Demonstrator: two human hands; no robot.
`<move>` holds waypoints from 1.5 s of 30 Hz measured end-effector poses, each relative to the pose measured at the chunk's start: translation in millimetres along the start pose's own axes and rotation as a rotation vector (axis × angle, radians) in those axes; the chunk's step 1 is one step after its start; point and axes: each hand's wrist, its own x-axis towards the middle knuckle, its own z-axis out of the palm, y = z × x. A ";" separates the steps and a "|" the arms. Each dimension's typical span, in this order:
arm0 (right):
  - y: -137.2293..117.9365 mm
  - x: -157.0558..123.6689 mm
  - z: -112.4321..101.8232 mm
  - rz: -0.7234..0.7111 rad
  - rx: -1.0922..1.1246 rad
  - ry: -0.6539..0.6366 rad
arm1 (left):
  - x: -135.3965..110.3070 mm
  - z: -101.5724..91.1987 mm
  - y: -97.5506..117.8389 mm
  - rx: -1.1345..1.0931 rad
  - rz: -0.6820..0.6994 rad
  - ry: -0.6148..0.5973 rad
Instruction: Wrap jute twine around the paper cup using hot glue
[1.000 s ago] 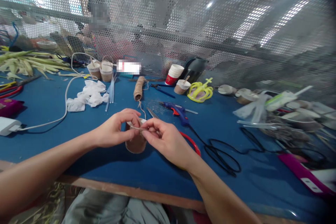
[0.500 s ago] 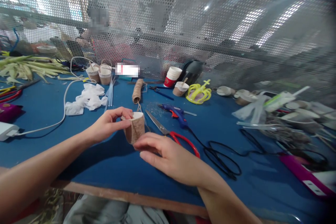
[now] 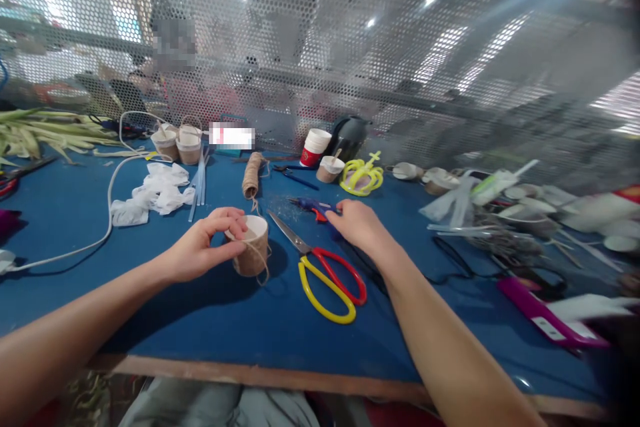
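My left hand [image 3: 213, 247] grips the rim of a small cup [image 3: 253, 255] wrapped in brown burlap, thumb outside and fingers over the white opening. A loop of thin twine hangs off the cup's right side. Farther right, my right hand [image 3: 364, 227] is closed around the handle end of a blue glue gun [image 3: 320, 207], whose nozzle points left; its trigger is orange-red. Between the two hands lie scissors [image 3: 294, 235] with one red and one yellow handle. Behind the cup rests a roll of twine [image 3: 251, 177].
White cloth pieces [image 3: 163, 190] and clear glue sticks [image 3: 200, 180] lie at left, near two wrapped cups [image 3: 189, 147]. Pliers [image 3: 300, 177], stacked paper cups [image 3: 316, 147] and a yellow crown-shaped piece [image 3: 361, 177] stand behind. A purple power strip [image 3: 537, 313] and scraps lie right.
My right hand has left the cup and moved right and away from me onto the glue gun, uncovering the scissors' yellow handle. My left hand still holds the cup. The view has shifted slightly.
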 end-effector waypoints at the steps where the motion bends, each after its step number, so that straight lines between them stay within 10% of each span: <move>1: 5.4 8.7 4.5 0.030 -0.010 -0.041 | -0.6 0.9 -0.1 0.023 0.010 -0.012; 9: 19.0 26.4 27.0 0.125 0.230 -0.083 | -0.6 0.5 0.0 0.092 0.022 -0.022; 14: 5.3 -11.9 5.6 -0.003 0.587 -0.046 | 1.1 -1.1 -0.8 0.023 -0.025 0.017; 20: -13.8 -68.1 1.3 -0.194 0.975 -0.293 | 2.6 -0.2 -1.1 -0.041 -0.130 0.078; 45: -18.3 -95.2 20.7 -0.558 0.308 0.077 | 2.7 3.2 -3.5 -0.063 -0.189 0.133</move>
